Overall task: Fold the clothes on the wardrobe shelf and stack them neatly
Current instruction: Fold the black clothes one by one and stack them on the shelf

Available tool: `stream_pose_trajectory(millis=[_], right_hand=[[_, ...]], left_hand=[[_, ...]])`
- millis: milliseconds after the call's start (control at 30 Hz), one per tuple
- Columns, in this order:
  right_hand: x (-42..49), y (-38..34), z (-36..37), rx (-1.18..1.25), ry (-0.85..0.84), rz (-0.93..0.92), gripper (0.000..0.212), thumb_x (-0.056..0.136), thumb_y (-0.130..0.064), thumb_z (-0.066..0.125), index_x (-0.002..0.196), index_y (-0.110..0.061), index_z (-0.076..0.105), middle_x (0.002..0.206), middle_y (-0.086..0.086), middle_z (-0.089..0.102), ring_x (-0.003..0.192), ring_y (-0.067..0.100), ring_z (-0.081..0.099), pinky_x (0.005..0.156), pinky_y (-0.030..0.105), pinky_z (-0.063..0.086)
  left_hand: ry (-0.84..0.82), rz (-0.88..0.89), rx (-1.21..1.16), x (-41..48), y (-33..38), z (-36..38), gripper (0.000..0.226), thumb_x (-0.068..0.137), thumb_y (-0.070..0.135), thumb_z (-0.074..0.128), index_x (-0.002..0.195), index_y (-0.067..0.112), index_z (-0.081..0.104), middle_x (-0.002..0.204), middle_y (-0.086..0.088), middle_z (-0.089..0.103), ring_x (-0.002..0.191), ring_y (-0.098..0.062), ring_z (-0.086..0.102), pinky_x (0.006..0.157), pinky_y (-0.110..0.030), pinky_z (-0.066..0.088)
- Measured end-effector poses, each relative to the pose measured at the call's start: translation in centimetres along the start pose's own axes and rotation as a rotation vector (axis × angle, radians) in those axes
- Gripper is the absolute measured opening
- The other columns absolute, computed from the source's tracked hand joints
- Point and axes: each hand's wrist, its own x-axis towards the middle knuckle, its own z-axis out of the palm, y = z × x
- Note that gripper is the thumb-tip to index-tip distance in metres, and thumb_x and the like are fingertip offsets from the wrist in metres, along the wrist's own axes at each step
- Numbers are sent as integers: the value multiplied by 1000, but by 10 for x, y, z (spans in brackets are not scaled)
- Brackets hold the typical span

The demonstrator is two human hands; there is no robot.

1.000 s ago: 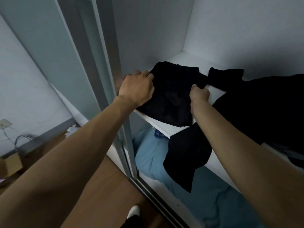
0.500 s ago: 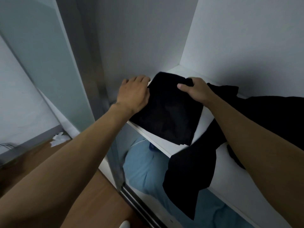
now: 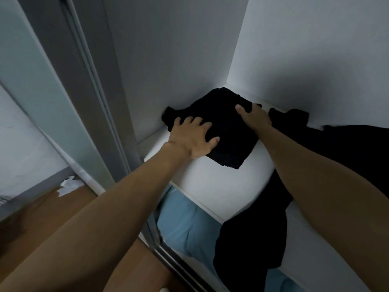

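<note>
Left hand (image 3: 193, 140) is down flat, fingers spread, palm on the near-left edge of the fold (image 3: 231, 144); that black bundle sits deep in the shelf's left back corner, one flap poking out towards the side wall; right hand (image 3: 254, 119) lies palm-down on its far right side, thumb out, fingertips hard to read against the dark cloth. This looks like seating and smoothing the first piece; best done with even pressure from both palms, squaring the edges to the corner and tucking that stray flap in, so the next one stacks level; the pile (image 3: 336, 148) of loose black clothes to the right waits, one part hanging off the front lip. Round the room now: sliding door (image 3: 63, 102) far left; wooden floor (image 3: 52, 207) with a white scrap (image 3: 67, 184); white shelf (image 3: 210, 182), smooth and slippery-looking; blue fabric (image 3: 185, 224) below it.
</note>
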Motion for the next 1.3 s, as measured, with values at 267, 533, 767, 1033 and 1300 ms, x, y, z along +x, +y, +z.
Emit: stream_pose_trajectory(millis=[267,533,767,1033,1300], right_hand=[[-41,-24,15,-184,29,-170,70,96,-67,23,114,-14,64,115,10,68,104,31,62,91,40,44],[-106,38,-41,174,130,-139,20,97,-18,58,109,-9,70,107,0,67,99,11,60,85,20,42],[-213,115,-103,352,424,75,28,97,-14,54,78,-28,69,84,-4,73,71,8,70,62,19,54],[-292,179,-144,357,508,340,23,95,-8,57,80,-21,68,85,3,72,70,11,67,58,21,51],[-328,214,-162,439,512,347,13,94,-16,61,86,-23,68,93,0,72,76,13,71,58,23,53]], left_hand=[[19,60,-77,7,-12,0,70,94,61,34,155,29,23,167,-2,13,153,-24,7,122,-54,3],[-79,-16,-125,22,14,-15,58,92,39,52,144,17,39,153,-15,32,142,-36,30,118,-59,18],[202,392,-506,13,102,-19,36,91,18,55,127,14,56,134,-9,54,120,-31,53,97,-41,45],[-204,414,-581,11,201,20,74,84,46,69,140,13,34,127,-9,58,108,-28,60,91,-43,51],[113,347,-764,-8,216,2,4,96,19,59,93,18,57,89,2,61,88,-20,59,75,-33,46]])
